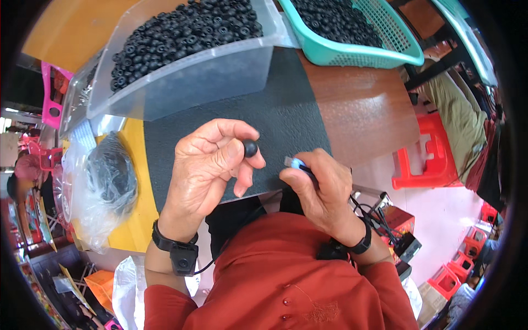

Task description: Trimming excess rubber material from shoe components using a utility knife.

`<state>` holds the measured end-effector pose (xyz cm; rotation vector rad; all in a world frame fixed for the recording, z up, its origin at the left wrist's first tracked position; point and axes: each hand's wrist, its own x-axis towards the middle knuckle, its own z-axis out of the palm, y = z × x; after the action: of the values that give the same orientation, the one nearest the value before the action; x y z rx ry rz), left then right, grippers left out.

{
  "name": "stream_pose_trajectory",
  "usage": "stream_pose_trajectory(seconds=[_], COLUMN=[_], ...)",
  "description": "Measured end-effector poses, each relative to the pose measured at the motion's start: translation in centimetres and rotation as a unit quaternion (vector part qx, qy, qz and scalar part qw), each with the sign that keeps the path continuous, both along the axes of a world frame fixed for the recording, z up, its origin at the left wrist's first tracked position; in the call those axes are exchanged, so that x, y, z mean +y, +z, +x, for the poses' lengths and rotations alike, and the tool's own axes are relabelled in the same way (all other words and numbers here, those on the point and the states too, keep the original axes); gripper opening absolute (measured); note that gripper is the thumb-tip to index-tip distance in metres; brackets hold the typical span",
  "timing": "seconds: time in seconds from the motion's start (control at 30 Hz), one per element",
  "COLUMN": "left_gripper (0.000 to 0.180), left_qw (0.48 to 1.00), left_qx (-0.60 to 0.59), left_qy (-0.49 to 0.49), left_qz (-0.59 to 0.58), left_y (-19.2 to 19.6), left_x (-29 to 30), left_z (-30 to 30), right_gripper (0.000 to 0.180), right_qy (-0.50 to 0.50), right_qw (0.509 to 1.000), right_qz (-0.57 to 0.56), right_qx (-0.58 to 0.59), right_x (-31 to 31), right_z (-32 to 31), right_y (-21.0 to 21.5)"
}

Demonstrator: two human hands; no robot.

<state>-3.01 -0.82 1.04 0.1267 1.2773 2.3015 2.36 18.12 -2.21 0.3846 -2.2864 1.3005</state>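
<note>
A small round black knob (pixel 250 148) is pinched between the thumb and fingers of my left hand (pixel 206 159), above the near part of a dark grey mat (pixel 294 110). My right hand (pixel 324 190) is closed around a small tool with a light blue body and a short pale tip (pixel 294 163); its exact kind I cannot make out. The tip points left toward the knob, with a gap between them. Beyond my hands a clear plastic bin (pixel 203 82) holds many similar black pieces, several with a hole in the top.
A turquoise basket (pixel 324 58) of black pieces stands at the far right on the brown tabletop (pixel 363 115). Left of the mat lies a clear plastic bag (pixel 107 181) with dark contents. A red stool (pixel 429 157) and a person's khaki trouser leg (pixel 456 110) are to the right.
</note>
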Motion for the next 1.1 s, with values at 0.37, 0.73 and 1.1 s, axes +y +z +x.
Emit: stream_pose_trajectory(seconds=[0.37, 0.73, 1.1], left_gripper=[0.027, 0.027, 0.027], left_qw=[0.997, 0.997, 0.997], left_qx=[0.010, -0.008, -0.063], left_qy=[0.048, 0.044, 0.047], left_qz=[-0.058, -0.056, -0.021], left_y=[-1.7, -1.8, -2.1], left_x=[1.3, 1.5, 2.1], left_z=[2.3, 2.8, 3.3], right_gripper=[0.028, 0.027, 0.026], right_qy=[-0.007, -0.011, -0.031], right_qw=[0.999, 0.999, 0.997], right_qz=[0.001, 0.015, 0.051], right_qx=[0.032, 0.034, 0.056], right_x=[-1.0, -1.2, -1.3], right_z=[-0.5, -0.6, -0.6], right_y=[-0.1, -0.5, -1.0])
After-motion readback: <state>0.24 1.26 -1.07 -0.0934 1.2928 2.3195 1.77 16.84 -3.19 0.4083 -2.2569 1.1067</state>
